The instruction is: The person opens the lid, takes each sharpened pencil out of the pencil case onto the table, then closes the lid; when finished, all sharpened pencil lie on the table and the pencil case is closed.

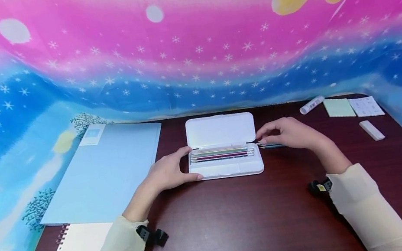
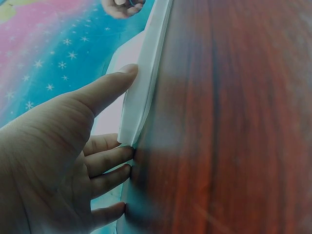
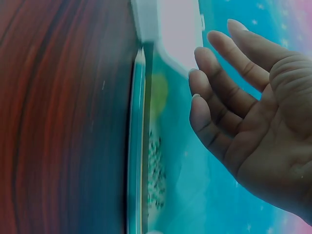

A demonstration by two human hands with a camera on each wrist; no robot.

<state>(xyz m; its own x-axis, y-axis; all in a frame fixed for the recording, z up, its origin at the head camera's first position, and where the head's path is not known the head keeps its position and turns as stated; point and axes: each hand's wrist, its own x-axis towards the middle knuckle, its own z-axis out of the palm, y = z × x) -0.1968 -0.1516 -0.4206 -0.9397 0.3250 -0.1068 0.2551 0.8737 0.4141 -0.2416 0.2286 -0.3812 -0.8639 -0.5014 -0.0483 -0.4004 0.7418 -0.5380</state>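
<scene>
A white pencil case [image 1: 227, 169] lies with its lid [image 1: 220, 130] tipped back, several pencils [image 1: 221, 154] side by side in its tray. My left hand [image 1: 168, 170] rests at the left end of the case. Its straight thumb [image 2: 109, 87] touches the front corner, while the other fingers reach along the end. Just off the right end, a teal pencil [image 3: 136, 141] lies on the table, tip toward the case. What seems to be a second pencil shows along its edge. Above them is my right hand [image 1: 291, 134], fingers loosely bent, nothing held in the right wrist view.
A light blue folder [image 1: 109, 170] and a spiral notebook [image 1: 82, 245] lie on the left. Toward the back right are a glue stick [image 1: 311, 105], a pale green note pad [image 1: 339, 107], a printed paper pad [image 1: 366, 106] and a white eraser [image 1: 372, 130]. Patterned cloth [image 1: 191, 65] hangs behind the table.
</scene>
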